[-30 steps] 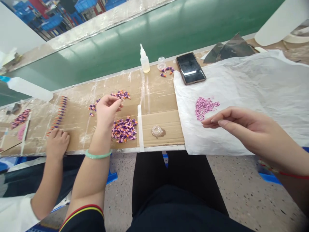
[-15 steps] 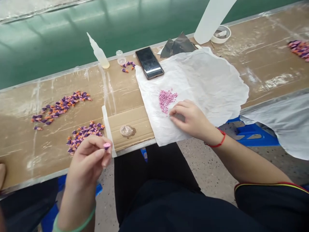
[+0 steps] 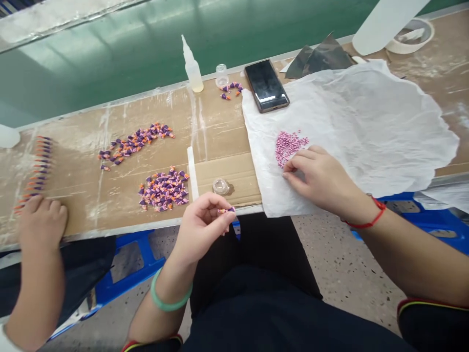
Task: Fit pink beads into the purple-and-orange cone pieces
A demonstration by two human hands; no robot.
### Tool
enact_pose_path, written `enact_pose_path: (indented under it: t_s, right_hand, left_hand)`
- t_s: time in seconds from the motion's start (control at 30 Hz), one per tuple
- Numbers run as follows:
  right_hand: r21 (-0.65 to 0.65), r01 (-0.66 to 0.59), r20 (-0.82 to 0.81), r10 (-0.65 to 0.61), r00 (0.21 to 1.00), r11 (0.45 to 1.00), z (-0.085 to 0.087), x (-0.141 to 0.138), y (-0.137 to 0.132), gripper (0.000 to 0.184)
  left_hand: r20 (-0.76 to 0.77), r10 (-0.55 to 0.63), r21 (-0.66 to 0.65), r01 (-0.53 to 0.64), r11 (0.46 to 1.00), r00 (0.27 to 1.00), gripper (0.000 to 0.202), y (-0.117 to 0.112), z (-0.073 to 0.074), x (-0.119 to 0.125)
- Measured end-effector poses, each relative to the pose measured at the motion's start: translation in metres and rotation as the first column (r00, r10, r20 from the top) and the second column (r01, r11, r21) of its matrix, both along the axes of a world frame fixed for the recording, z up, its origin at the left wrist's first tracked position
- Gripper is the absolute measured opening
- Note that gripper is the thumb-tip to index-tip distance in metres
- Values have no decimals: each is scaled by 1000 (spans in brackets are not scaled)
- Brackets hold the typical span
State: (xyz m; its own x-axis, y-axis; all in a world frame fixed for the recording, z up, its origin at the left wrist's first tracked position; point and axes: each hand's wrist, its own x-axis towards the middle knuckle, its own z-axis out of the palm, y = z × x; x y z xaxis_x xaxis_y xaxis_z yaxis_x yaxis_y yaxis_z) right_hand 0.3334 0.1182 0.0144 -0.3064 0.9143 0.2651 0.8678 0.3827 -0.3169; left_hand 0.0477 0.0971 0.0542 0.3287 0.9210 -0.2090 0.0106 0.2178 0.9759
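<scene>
Between thumb and forefinger, my left hand (image 3: pixel 203 226) pinches a small purple, pink and orange piece (image 3: pixel 225 210) just off the table's front edge. My right hand (image 3: pixel 322 181) rests on a white sheet (image 3: pixel 351 122), fingertips pressed together at the lower edge of a heap of tiny pink and white beads (image 3: pixel 288 145). Whether a bead is in those fingertips is hidden. Near my left hand stands a small clear glass jar (image 3: pixel 220 186) on a cardboard strip (image 3: pixel 242 178). Left of it lies a pile of similar purple pieces (image 3: pixel 164 189).
Behind are a squeeze bottle (image 3: pixel 193 68), another clear jar (image 3: pixel 222 76), a phone (image 3: pixel 266 85) and a tape roll (image 3: pixel 410 36). A second row of pieces (image 3: pixel 137 142) lies left. At far left, another person's hand (image 3: pixel 43 222) touches lined-up pieces (image 3: pixel 42 166).
The view has swung left, bringing in the other person's hand. My left hand has moved right, away from the pile, and turned the held piece. My right hand stays by the beads.
</scene>
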Motion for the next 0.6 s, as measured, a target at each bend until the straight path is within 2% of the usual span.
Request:
enact_pose_path:
  t_s: [0.17, 0.27, 0.33, 0.37, 0.43, 0.47, 0.53, 0.57, 0.6]
  right_hand:
    - [21, -25, 205, 20, 978, 999, -5, -3, 1, 22]
    - [1, 13, 222, -13, 975, 1000, -8, -6, 0, 17]
    - [-8, 45, 132, -44, 990, 999, -8, -9, -1, 14]
    - [-10, 54, 33, -53, 998, 999, -6, -11, -2, 14]
    - [1, 54, -222, -53, 974, 999, 3, -17, -9, 15]
    - [12, 25, -385, -19, 923, 1000, 9, -21, -14, 13]
    - [46, 23, -381, -4, 924, 999, 23, -32, -27, 11]
    - [69, 32, -377, -4, 926, 997, 29, -39, -32, 12]
    - [52, -1, -456, 25, 890, 999, 33, -46, -36, 12]
  left_hand:
    - [-86, -55, 122, 65, 990, 995, 11, -6, 9, 0]
    - [-99, -86, 163, 101, 981, 991, 7, -6, 9, 1]
    - [-77, -121, 138, 131, 982, 990, 8, -2, 6, 6]
    - [-57, -140, 112, 146, 983, 988, 11, 0, 4, 9]
    - [-24, -170, 61, 171, 983, 985, 19, 2, 1, 19]
    - [-24, -179, 48, 180, 983, 984, 23, 2, 0, 24]
    - [-55, -170, 52, 173, 984, 984, 29, -1, -5, 31]
    - [-75, -132, 61, 137, 989, 988, 28, -3, -9, 33]
    - [-81, -51, 53, 55, 997, 995, 21, -3, -15, 32]
